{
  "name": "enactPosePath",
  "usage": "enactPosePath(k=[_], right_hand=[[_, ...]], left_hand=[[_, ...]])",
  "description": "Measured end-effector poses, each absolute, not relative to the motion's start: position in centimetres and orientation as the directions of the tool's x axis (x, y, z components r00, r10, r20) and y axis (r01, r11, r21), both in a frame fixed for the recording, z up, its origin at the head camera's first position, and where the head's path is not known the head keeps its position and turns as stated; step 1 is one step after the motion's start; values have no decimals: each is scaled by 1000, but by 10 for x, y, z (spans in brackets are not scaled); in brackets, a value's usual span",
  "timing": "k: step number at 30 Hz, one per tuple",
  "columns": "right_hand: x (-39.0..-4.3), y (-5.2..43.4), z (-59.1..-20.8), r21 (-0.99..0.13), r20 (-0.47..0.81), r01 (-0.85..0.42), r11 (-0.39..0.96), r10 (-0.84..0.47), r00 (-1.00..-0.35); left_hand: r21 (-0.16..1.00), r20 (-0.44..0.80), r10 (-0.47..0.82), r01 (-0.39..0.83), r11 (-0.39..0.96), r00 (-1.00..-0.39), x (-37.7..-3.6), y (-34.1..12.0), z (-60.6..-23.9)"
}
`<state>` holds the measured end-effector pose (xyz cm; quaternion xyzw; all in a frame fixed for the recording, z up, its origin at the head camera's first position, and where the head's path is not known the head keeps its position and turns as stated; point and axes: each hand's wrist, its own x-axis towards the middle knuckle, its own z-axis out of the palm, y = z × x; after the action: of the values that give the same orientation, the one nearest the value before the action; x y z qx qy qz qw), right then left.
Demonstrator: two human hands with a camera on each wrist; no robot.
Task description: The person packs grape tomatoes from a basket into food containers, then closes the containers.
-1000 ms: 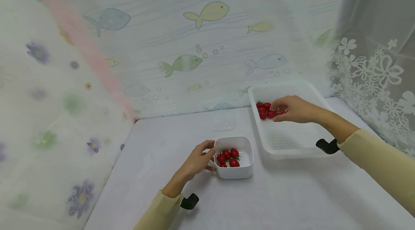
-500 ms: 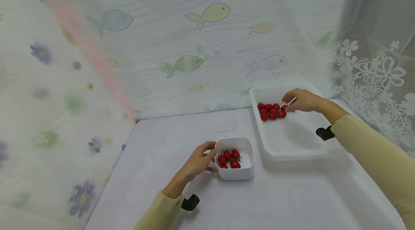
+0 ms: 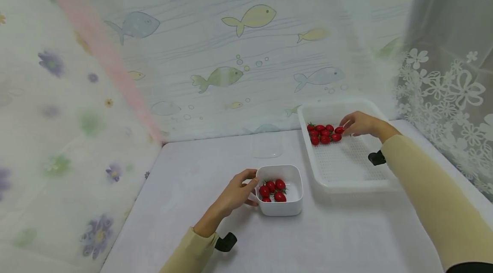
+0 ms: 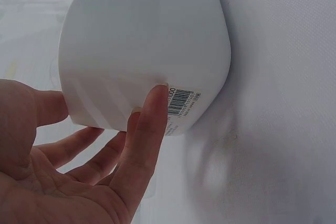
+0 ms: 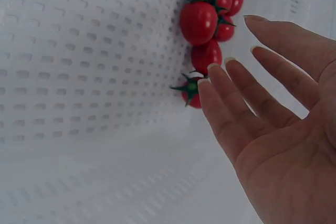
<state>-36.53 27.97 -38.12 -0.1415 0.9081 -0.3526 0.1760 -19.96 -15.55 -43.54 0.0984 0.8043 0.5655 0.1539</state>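
A small white bowl (image 3: pixel 283 209) (image 4: pixel 142 40) on the table holds several cherry tomatoes (image 3: pixel 272 189). My left hand (image 3: pixel 249 185) (image 4: pixel 131 129) rests against its left wall; the fingers lie fairly straight, with the thumb by a barcode sticker. At the back right a white perforated tray (image 3: pixel 346 185) (image 5: pixel 79 77) holds a cluster of several cherry tomatoes (image 3: pixel 323 133) (image 5: pixel 202 22) in its far left corner. My right hand (image 3: pixel 351 124) (image 5: pixel 247 77) is inside the tray at the cluster's right end, fingers straight and holding nothing, tips just beside the nearest tomato.
A clear plastic lid (image 3: pixel 266 146) lies flat on the white table (image 3: pixel 327 234) behind the bowl. Fish-print curtain (image 3: pixel 231 50) closes the back, flowered cloth the left, and a lace curtain (image 3: pixel 443 84) the right.
My right hand has slid from over the tomato cluster to its right end and its fingers have straightened. The left hand has stayed at the bowl.
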Motion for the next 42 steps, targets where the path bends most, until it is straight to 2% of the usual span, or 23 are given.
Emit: enactPosePath(k=[9,14,29,42], right_hand=[[-372,279,-398,-763,-330,-27,646,-426,-842],[-376,278,-404,-764,-369,1,646,-435,-822],[-374,258,-407,-661,-390,-56,748,-407,-826],[-370,247,-410,-689,-421,-27,724,-431,-798]], left_hand=[[941,-135,339,-13,338,-931,-199,-156,-436],[936,-133,335,-7,352,-933,-199,-156,-435],[934,-134,336,-6,356,-932,-198,-156,-434],[941,-131,342,-8,339,-930,-200,-158,-435]])
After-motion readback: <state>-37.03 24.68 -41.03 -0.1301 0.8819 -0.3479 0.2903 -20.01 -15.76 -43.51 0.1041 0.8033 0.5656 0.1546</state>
